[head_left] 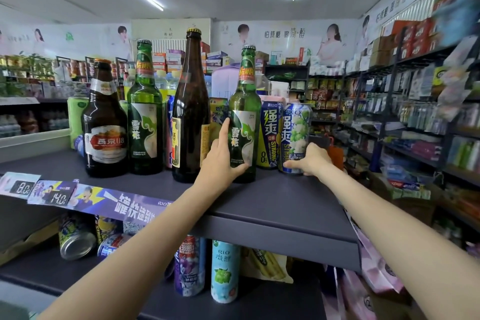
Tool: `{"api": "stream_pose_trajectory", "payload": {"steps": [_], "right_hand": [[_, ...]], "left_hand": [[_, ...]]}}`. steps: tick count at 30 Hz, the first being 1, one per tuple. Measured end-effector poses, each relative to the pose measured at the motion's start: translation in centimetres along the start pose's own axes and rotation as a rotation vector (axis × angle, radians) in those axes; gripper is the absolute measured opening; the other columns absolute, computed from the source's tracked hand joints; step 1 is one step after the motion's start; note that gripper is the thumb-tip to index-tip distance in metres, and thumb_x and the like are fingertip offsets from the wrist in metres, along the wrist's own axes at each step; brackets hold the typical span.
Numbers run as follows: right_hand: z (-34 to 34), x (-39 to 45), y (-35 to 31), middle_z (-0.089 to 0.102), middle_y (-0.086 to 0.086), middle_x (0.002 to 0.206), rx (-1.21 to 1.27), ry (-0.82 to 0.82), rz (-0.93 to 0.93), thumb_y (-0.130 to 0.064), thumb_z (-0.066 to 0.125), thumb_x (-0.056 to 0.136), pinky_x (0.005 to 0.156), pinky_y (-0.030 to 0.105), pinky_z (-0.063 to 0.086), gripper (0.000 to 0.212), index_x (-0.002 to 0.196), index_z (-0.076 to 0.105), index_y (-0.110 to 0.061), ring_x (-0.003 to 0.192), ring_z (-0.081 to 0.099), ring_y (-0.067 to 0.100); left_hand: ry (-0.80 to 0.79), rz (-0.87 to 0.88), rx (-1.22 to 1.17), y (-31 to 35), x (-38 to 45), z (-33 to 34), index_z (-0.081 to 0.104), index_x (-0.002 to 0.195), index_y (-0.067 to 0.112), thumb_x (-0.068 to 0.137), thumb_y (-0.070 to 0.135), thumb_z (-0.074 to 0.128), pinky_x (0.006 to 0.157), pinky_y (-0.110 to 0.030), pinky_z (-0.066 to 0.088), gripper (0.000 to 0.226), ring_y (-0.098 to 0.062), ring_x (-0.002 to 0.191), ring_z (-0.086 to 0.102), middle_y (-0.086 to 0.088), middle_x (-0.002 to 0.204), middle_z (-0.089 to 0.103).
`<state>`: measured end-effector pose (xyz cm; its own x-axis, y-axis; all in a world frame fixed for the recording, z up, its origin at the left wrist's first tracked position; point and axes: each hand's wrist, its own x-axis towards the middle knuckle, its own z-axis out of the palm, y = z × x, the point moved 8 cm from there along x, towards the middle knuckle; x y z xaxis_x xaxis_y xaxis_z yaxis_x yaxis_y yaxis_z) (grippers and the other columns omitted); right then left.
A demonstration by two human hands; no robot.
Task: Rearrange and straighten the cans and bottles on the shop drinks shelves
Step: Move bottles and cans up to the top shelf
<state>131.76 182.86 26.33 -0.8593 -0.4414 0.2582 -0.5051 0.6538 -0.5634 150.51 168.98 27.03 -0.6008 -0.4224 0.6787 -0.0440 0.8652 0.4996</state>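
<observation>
The cans and bottles stood on a dark grey top shelf (272, 205) that ran across the view, with a lower shelf (259, 304) beneath it. A purple price strip (85, 199) hung along the top shelf's front edge at the left, carrying small price tags. On the top shelf, four bottles stood upright in a rough row: a short brown bottle (105, 122) with a red and silver label at the left, a green bottle (144, 112) just beside it, a tall brown bottle (191, 109) next, and a second green bottle (245, 117) to the right. To the right of that stood a yellow and blue can (268, 135) and, touching it, a white-grape can (294, 138). The left hand (223, 158) gripped the second green bottle low on its label, thumb across the front and fingers curled round the left side. The right hand (310, 161) held the white-grape can near its base, thumb lying along the front rim and fingers wrapped behind. On the lower shelf a pale blue grape can (224, 271) and a purple can (188, 267) stood upright side by side, while further left a yellow can (75, 238) lay on its side, its base facing out.
</observation>
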Motion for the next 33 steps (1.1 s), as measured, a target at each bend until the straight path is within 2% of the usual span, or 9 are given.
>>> {"api": "stream_pose_trajectory", "payload": {"steps": [5,7,10,13,17,19,21,26,33], "right_hand": [[0.4,-0.3,-0.2,0.049,0.018,0.133,-0.041,-0.042,0.014,-0.042,0.074,0.076,0.091,0.039,0.044,0.079,0.13,0.037,0.001,0.12,0.049,0.034],[-0.8,-1.1,-0.9,0.045,0.019,0.136,-0.105,0.005,0.004,-0.041,0.073,0.077,0.091,0.04,0.043,0.082,0.134,0.032,0.002,0.122,0.047,0.035],[-4.9,-3.5,-4.9,0.046,0.016,0.134,-0.037,0.261,-0.199,-0.039,0.073,0.077,0.093,0.041,0.042,0.076,0.131,0.036,-0.002,0.121,0.047,0.032],[-6.0,-5.7,-10.4,0.048,0.007,0.131,0.248,0.188,-0.409,-0.04,0.073,0.077,0.093,0.034,0.04,0.072,0.131,0.037,-0.009,0.12,0.048,0.024],[-3.5,-5.9,-14.9,0.033,0.008,0.147,0.314,0.002,-0.384,-0.042,0.073,0.076,0.1,0.034,0.036,0.095,0.145,0.018,-0.008,0.134,0.035,0.025],[-2.1,-5.4,-15.4,0.019,0.011,0.154,0.283,-0.035,-0.316,-0.041,0.071,0.079,0.106,0.037,0.031,0.105,0.149,-0.001,-0.008,0.139,0.025,0.028],[-1.3,-5.0,-15.5,0.019,0.013,0.155,0.204,-0.005,-0.29,-0.044,0.07,0.079,0.104,0.04,0.033,0.111,0.148,-0.009,-0.008,0.138,0.027,0.031],[-1.3,-5.1,-15.3,0.043,0.014,0.139,0.157,0.167,-0.262,-0.048,0.073,0.075,0.083,0.037,0.042,0.105,0.146,0.007,-0.009,0.121,0.048,0.033],[-3.2,-8.4,-15.1,0.032,0.011,0.148,0.277,0.188,-0.321,-0.039,0.075,0.075,0.103,0.041,0.033,0.104,0.147,0.006,-0.011,0.134,0.033,0.031]], "left_hand": [[-0.018,-0.008,0.021,0.3,-0.4,-0.3,0.0,0.149,0.023,0.081,0.026,0.07,0.102,-0.039,0.038,0.097,-0.026,0.125,0.043,-0.012,0.137,0.043],[0.001,0.006,0.04,0.5,-0.9,-1.3,0.01,0.148,0.024,0.083,0.017,0.065,0.097,-0.044,0.043,0.085,-0.026,0.111,0.052,-0.01,0.13,0.046],[0.111,0.115,0.008,1.8,-2.4,-3.7,0.03,0.14,0.02,0.085,0.006,0.055,0.079,-0.042,0.051,0.063,-0.017,0.078,0.059,-0.003,0.116,0.048],[0.165,0.15,0.011,3.2,-3.5,-4.8,0.038,0.133,0.016,0.084,0.004,0.052,0.072,-0.037,0.049,0.052,-0.007,0.065,0.053,0.002,0.108,0.047],[0.245,0.086,-0.085,2.8,-3.4,-6.3,0.04,0.128,0.015,0.084,0.004,0.051,0.07,-0.027,0.043,0.047,-0.002,0.068,0.051,-0.001,0.106,0.049],[0.263,0.003,-0.082,1.1,-3.4,-7.5,0.04,0.127,0.016,0.084,0.006,0.052,0.07,-0.026,0.041,0.047,-0.007,0.074,0.052,0.0,0.107,0.049],[0.27,-0.12,-0.073,-1.6,-3.9,-8.5,0.04,0.127,0.016,0.083,0.007,0.053,0.074,-0.029,0.042,0.047,-0.014,0.081,0.053,-0.002,0.108,0.05],[0.287,-0.147,0.086,-4.6,-5.9,-10.2,0.044,0.121,0.013,0.08,0.005,0.053,0.083,-0.046,0.046,0.042,-0.028,0.087,0.056,-0.006,0.104,0.054],[0.337,-0.05,-0.001,-3.8,-7.4,-12.0,0.047,0.119,0.012,0.081,0.003,0.052,0.088,-0.046,0.046,0.039,-0.016,0.085,0.055,0.001,0.098,0.054]]}}
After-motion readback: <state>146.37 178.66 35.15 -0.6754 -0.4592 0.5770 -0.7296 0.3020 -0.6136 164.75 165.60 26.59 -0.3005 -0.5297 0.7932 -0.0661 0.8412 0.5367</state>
